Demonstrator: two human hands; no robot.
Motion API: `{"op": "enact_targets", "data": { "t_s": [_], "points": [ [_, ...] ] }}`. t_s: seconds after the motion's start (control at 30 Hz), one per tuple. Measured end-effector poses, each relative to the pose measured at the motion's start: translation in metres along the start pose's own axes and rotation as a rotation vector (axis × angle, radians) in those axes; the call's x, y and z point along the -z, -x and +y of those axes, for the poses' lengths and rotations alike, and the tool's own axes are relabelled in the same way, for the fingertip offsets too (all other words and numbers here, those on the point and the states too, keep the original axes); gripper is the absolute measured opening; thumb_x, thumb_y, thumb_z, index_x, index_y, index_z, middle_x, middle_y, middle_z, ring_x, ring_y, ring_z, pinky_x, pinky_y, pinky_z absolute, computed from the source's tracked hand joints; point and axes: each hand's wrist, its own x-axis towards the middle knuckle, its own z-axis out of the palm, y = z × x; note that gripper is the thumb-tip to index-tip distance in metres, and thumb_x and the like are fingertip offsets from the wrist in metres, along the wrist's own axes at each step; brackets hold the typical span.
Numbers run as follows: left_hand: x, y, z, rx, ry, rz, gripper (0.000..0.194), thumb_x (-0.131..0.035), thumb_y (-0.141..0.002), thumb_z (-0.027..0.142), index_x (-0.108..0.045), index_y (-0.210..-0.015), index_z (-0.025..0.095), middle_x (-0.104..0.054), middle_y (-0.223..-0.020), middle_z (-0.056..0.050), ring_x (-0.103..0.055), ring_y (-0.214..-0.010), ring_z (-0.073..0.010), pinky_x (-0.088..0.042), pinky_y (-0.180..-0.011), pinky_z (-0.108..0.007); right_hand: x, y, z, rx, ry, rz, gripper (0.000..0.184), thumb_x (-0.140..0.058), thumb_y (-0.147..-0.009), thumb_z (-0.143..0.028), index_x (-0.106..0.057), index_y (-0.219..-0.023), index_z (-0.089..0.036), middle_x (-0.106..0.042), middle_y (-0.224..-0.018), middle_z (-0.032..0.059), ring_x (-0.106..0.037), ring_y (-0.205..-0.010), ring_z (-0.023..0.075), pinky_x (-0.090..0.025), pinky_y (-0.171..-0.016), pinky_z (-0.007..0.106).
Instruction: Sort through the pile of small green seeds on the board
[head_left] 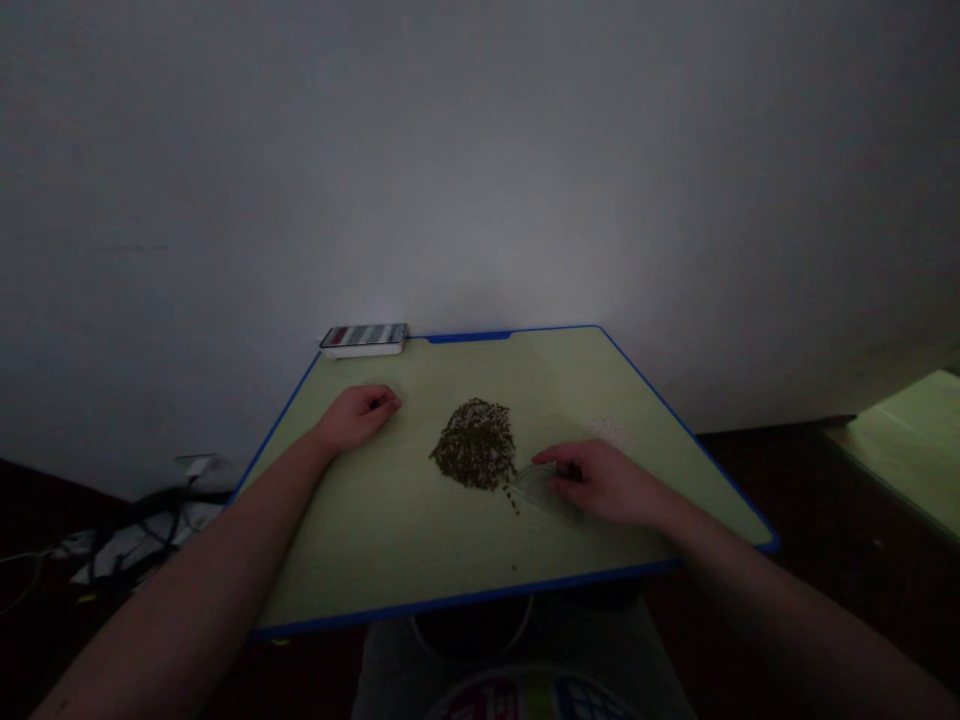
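A heap of small dark seeds or beans mixed with paler grains (pixel 474 445) lies in the middle of the pale table (pixel 390 540). My right hand (pixel 600 480) grips a clear, see-through container (pixel 534 488), tilted low on the tabletop; its mouth is close to the heap's right edge. Its exact kind is hard to make out in the dim light. A few dark pieces are scattered by its rim. Left of the heap, my left hand (pixel 361 415) rests on the table with its fingers curled in, and nothing shows in it.
Pale grains (pixel 611 430) are spread thinly beyond my right hand. At the far left corner, a phone-like device (pixel 364 338) sits on a white box against the wall. Below the near edge is a round-rimmed bucket (pixel 476 635). Cables (pixel 161 520) lie on the floor at left.
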Motion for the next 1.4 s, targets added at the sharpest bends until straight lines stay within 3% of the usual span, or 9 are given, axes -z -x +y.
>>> {"op": "enact_targets", "data": {
  "t_s": [0.27,0.7,1.1,1.4],
  "points": [
    [0.0,0.0,0.001,-0.004,0.002,-0.012,0.037,-0.042,-0.086,0.046,-0.058,-0.071,0.017,-0.053,-0.061,0.001,-0.049,-0.06,-0.014,-0.036,-0.057,-0.026,0.005,-0.004,-0.003,0.009,0.028,0.012,0.039,-0.055,-0.077,-0.017,-0.067,-0.115,-0.016,-0.064,-0.068,0.0015,-0.055,-0.059,0.0137,-0.036,-0.055,0.025],
    [0.001,0.001,0.003,-0.01,0.026,-0.01,0.035,-0.042,-0.085,0.045,-0.058,-0.073,0.016,-0.052,-0.061,0.001,-0.048,-0.06,-0.0139,-0.036,-0.058,-0.026,0.008,-0.019,-0.007,0.053,0.021,-0.122,0.038,-0.06,-0.076,-0.021,-0.069,-0.113,-0.021,-0.062,-0.067,-0.0008,-0.052,-0.057,0.0118,-0.035,-0.053,0.023],
    [0.002,-0.001,0.004,-0.007,-0.019,-0.008,0.036,-0.042,-0.084,0.046,-0.06,-0.073,0.016,-0.055,-0.062,0.0,-0.05,-0.06,-0.0142,-0.036,-0.058,-0.026,-0.007,0.005,-0.026,0.051,-0.046,-0.116,0.034,-0.054,-0.077,-0.019,-0.072,-0.107,-0.021,-0.067,-0.066,-0.0004,-0.055,-0.056,0.0127,-0.035,-0.052,0.023],
    [0.001,-0.001,0.003,-0.017,-0.013,-0.005,0.036,-0.041,-0.085,0.046,-0.059,-0.073,0.016,-0.054,-0.062,0.0,-0.05,-0.061,-0.0145,-0.037,-0.058,-0.026,-0.022,0.027,-0.04,0.047,-0.112,-0.1,0.034,-0.054,-0.077,-0.015,-0.072,-0.105,-0.024,-0.073,-0.085,0.0015,-0.063,-0.068,0.0152,-0.042,-0.06,0.024]
  ]
}}
